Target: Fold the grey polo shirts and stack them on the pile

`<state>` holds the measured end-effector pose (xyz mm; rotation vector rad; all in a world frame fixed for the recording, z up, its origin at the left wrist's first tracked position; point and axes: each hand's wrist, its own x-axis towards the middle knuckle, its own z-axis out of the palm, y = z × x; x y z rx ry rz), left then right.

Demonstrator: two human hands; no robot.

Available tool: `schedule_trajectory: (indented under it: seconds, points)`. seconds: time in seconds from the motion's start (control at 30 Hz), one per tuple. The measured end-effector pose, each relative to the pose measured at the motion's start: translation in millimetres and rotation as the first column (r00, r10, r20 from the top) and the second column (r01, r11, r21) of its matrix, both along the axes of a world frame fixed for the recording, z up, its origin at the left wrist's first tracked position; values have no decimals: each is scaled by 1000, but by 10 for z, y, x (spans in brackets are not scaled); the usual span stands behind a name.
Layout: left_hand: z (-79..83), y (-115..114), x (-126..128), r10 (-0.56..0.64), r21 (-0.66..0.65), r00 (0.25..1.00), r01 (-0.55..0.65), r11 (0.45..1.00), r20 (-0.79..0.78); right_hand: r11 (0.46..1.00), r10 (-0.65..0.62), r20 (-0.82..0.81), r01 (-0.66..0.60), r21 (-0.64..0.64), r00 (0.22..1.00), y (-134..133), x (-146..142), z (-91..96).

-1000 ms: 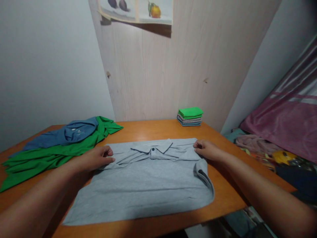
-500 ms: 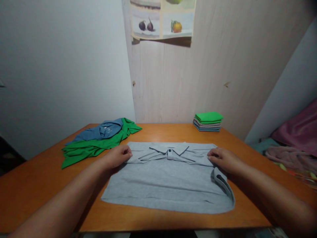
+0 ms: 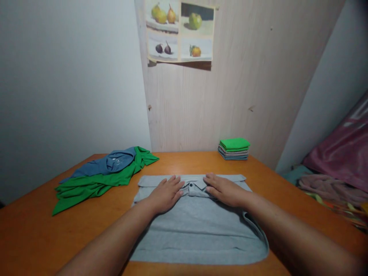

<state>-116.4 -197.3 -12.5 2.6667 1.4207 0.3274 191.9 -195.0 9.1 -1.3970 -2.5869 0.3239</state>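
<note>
A grey collared shirt lies spread on the table in front of me, its upper part folded over so that the collar and a dark button face up near the far edge. My left hand rests flat on the cloth just left of the collar, fingers stretched out. On the collar's right side, my right hand also lies flat with its fingers extended. Neither hand grips the fabric. At the shirt's right side the edge curls up a little, partly behind my right forearm.
The orange-brown wooden table carries a loose green garment and a blue garment at the left. A stack of folded clothes stands at the back right. Pink fabric lies beyond the table's right side.
Both hands have let go of the shirt's left and right edges and moved inward to lie flat beside the collar. The view has tilted up slightly.
</note>
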Motion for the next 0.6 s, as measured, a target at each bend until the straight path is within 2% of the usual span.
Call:
schedule_trajectory:
  seconds: [0.13,0.27,0.37,0.43,0.53,0.6]
  points:
    - [-99,-7,-39,6,-91,997,-13,996,-72,995,4,68,3,-95,998,21,93,-226]
    - [-66,5,-31,10,-112,997,-19,994,-81,994,-6,31,9,-110,999,33,125,-271]
    - [-35,0,-34,15,-130,999,-20,991,-39,989,-24,-76,13,-145,997,17,159,-168]
    - [4,-41,-86,13,-102,999,-8,995,49,990,-77,-188,53,-130,979,-23,236,-53]
    - [119,-170,-271,9,-19,968,-5,1000,251,987,-157,-320,140,-75,934,-143,422,143]
    - [214,-287,-453,53,-32,935,-44,999,350,987,-159,-347,143,-73,924,-269,551,255]
